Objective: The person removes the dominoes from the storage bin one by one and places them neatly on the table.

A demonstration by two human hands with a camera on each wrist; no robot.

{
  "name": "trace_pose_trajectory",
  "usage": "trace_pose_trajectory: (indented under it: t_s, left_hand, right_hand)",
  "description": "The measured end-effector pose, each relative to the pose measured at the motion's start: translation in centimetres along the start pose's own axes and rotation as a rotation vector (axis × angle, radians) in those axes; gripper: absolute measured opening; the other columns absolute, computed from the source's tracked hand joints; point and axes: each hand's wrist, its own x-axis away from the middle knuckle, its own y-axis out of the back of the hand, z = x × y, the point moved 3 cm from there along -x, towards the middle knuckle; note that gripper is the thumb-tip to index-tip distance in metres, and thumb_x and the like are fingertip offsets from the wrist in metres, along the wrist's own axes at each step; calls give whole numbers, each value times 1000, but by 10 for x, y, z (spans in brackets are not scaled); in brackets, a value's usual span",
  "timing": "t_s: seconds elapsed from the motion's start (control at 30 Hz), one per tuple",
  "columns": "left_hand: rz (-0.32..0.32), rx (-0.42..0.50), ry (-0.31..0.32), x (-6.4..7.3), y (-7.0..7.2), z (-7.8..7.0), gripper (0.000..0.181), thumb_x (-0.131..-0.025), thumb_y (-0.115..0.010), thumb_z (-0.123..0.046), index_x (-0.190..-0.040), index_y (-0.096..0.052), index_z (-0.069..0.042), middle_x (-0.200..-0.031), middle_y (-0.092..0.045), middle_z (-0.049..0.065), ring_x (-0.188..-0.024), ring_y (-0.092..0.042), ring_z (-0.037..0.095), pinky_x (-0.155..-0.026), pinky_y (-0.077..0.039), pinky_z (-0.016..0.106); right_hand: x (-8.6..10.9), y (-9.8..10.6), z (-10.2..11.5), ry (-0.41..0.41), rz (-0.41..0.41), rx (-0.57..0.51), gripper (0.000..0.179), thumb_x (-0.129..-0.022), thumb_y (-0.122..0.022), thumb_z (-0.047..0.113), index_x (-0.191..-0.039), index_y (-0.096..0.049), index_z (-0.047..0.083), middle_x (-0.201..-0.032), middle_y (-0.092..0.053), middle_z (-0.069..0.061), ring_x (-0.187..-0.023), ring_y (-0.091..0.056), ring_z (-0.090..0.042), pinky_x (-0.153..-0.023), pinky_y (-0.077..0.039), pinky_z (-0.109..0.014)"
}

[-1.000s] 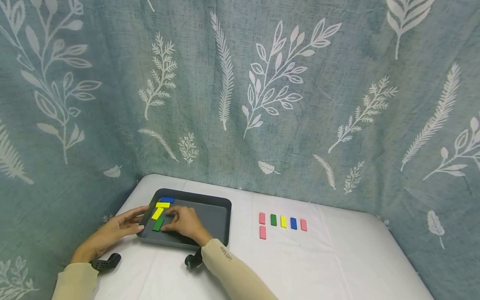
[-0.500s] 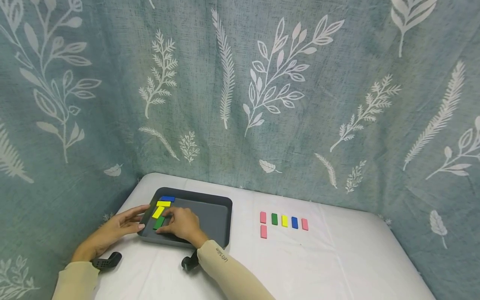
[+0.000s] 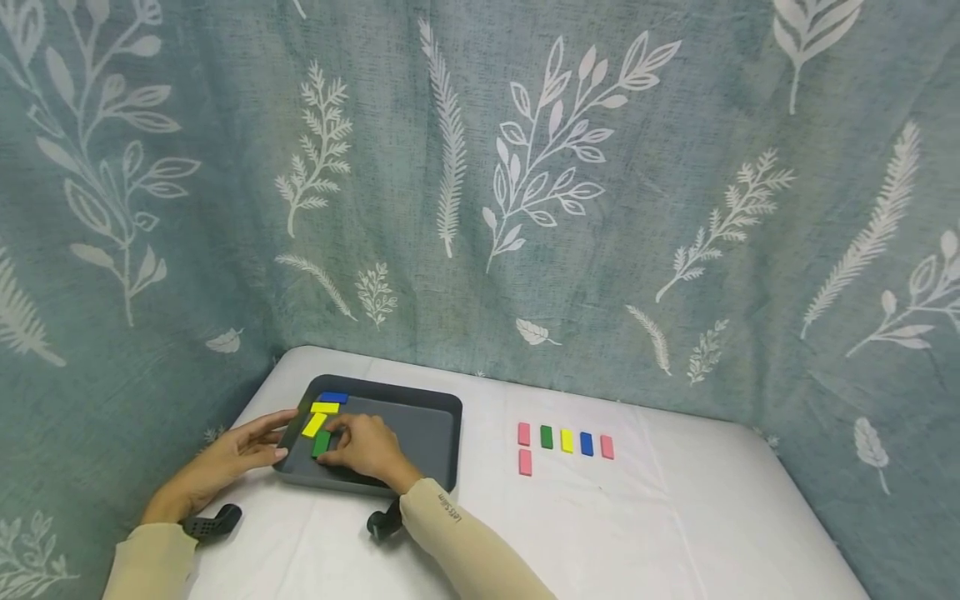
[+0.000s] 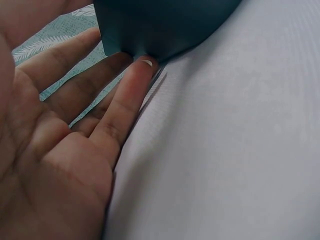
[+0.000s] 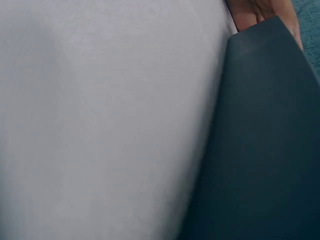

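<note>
A dark grey baking tray [image 3: 420,433] sits on the left part of the table. Inside it, my right hand [image 3: 372,448] pinches a green rectangular block [image 3: 321,444] between thumb and fingers. Just beyond the green block lies a slanted yellow block [image 3: 315,424]. A second yellow block [image 3: 326,407] and a blue block [image 3: 333,397] lie crosswise farther back. My left hand [image 3: 234,454] has its fingers extended against the tray's left end, thumb at the front corner. In the left wrist view, the fingertips of the left hand [image 4: 70,145] touch the tray's outer wall [image 4: 165,25].
Right of the tray, a row of blocks lies on the white tablecloth [image 3: 630,517]: pink [image 3: 523,433], green [image 3: 547,437], yellow [image 3: 567,441], blue [image 3: 587,444] and pink [image 3: 607,447]. Another pink block [image 3: 525,462] lies before the row. A patterned curtain [image 3: 480,317] hangs behind.
My right thumb and fingers have closed in on the green block. It has turned from a slant to nearly straight and shifted slightly right. The left hand stays at the tray.
</note>
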Motion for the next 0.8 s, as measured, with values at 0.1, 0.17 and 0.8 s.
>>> trace_pose_trajectory:
  t_s: [0.1, 0.17, 0.8]
  left_hand:
    - [5, 3, 3, -1, -1, -1, 76, -99, -70, -29, -162, -30, -10, -164, -29, 22, -145, -30, 47, -111, -29, 73]
    - [11, 4, 4, -1, -1, -2, 77, -99, -70, -29, -162, -30, -10, -165, -28, 21, -145, -30, 47, -111, -29, 72]
    - [12, -25, -18, -1, 1, 0, 76, -100, -69, -30, -162, -30, -10, -166, -25, 20, -144, -32, 49, -111, -30, 71]
  right_hand:
    - [1, 6, -2, 27, 16, -74, 45, -83, -88, 31, -123, -74, 15, -66, -62, 18, -55, -57, 3, -54, -48, -16]
    - [3, 11, -4, 48, 30, -127, 44, -85, -88, 26, -123, -73, 12, -65, -63, 16, -51, -58, 0, -52, -49, -16]
    - [29, 72, -30, 103, 26, -144, 45, -89, -84, 26, -130, -69, 13, -70, -64, 13, -55, -60, -6, -56, -51, -19]
